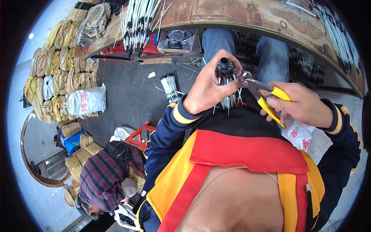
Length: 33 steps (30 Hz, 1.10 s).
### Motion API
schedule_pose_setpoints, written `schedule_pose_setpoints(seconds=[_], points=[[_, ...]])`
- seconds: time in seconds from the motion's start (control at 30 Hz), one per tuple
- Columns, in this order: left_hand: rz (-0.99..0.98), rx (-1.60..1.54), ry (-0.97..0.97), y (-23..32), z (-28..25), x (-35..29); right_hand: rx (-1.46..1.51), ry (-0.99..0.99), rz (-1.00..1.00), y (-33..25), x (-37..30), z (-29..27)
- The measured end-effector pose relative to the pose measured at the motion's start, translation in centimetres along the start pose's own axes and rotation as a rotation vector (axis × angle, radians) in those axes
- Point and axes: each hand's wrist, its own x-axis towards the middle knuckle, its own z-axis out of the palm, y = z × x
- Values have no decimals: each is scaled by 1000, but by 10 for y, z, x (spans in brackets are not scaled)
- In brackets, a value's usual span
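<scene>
My left hand [214, 83] is closed round what looks like an umbrella frame, whose black hub [224, 63] has a round hollow end facing up. Thin pale rods [228, 103] fan out below the fingers, over my lap. Yellow-handled pliers [278, 94] are gripped in my right hand [299, 101], with the fingers about the handles. The metal jaws reach the hub's right side, right by my left fingertips. What lies between the jaws is too small to tell.
A wooden workbench [232, 13] curves ahead, bearing bundles of rods [140, 25] at left and right. More rods [170, 87] lie on the dark floor. Stacked wrapped bundles [58, 63] and a white sack [87, 101] stand left. Another person [104, 179] bends at lower left, near a red stool [141, 133].
</scene>
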Motion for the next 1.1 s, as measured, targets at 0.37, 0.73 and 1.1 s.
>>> schedule_pose_setpoints(seconds=[0.37,0.73,1.1], points=[[41,92,-7,-6,-3,-2,-281,161,54,-14,-6,1],[-51,39,-95,-2,-18,1,-570,316,-290,22,22,-3],[-38,-184,-211,-12,-18,3,-672,288,-484,28,16,-5]])
